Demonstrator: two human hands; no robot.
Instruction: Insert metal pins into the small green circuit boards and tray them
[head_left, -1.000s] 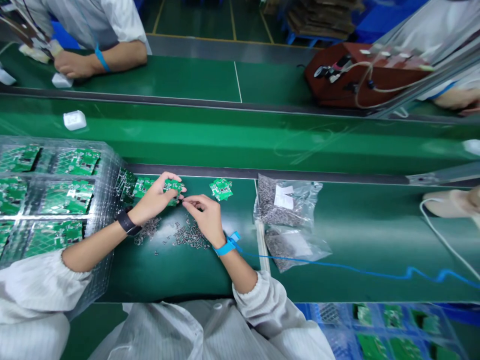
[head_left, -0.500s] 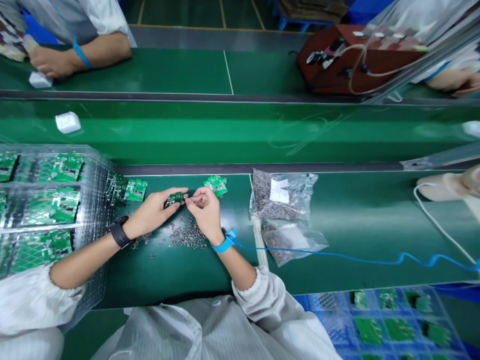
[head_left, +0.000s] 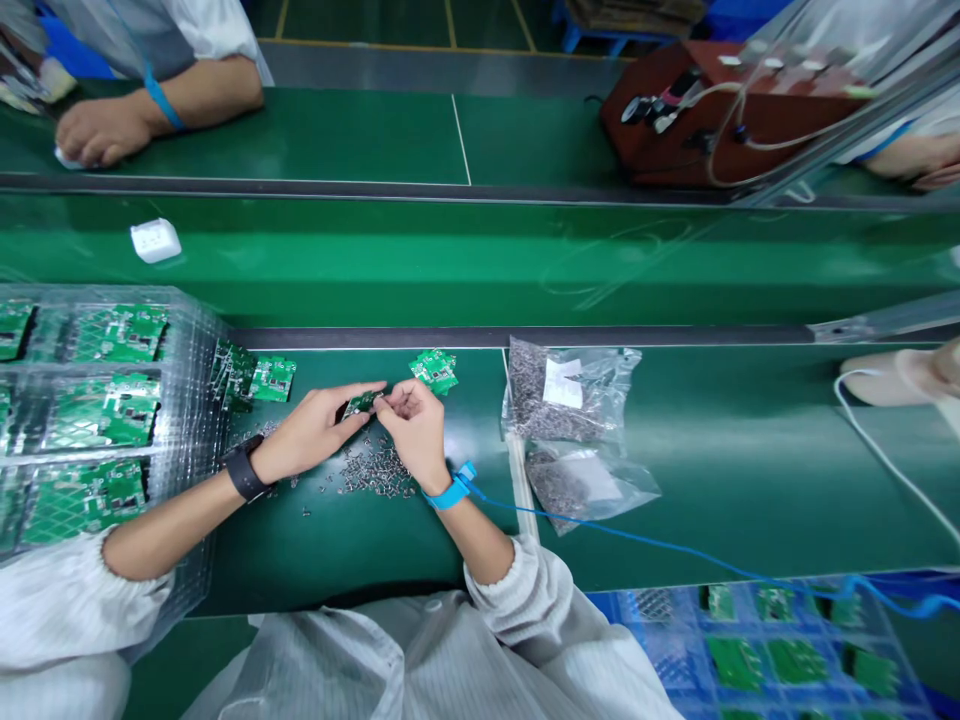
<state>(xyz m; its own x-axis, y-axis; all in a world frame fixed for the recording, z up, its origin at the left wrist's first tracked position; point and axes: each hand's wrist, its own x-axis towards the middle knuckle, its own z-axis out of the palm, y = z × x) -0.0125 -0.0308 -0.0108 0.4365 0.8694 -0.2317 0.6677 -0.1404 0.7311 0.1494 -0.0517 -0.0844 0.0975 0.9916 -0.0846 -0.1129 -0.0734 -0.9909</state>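
Between the thumb and fingers of my left hand (head_left: 306, 432) is a small green circuit board (head_left: 362, 403), tilted up off the table. At the board's right end, my right hand (head_left: 418, 422) is closed in a pinch; whatever its fingertips hold is too small to make out. A pile of small metal screw-like parts (head_left: 377, 470) lies just below both hands. Behind my right hand rests a small stack of green boards (head_left: 435, 370). More boards (head_left: 273, 379) lie left of my left hand, beside the clear tray.
Clear stacked trays (head_left: 176, 390) with boards stand at the left. Two bags of small parts (head_left: 529, 385) lie right of my hands. A blue wrist cord (head_left: 675, 545) runs rightward. A white block (head_left: 156, 241) sits on the green belt (head_left: 360, 255). Co-workers' hands (head_left: 105, 130) show opposite.
Both my hands and the board have shifted slightly right, and the board is tilted more edge-on. The white block has moved right. The blue cord hangs lower. A co-worker's hand now covers a white piece.
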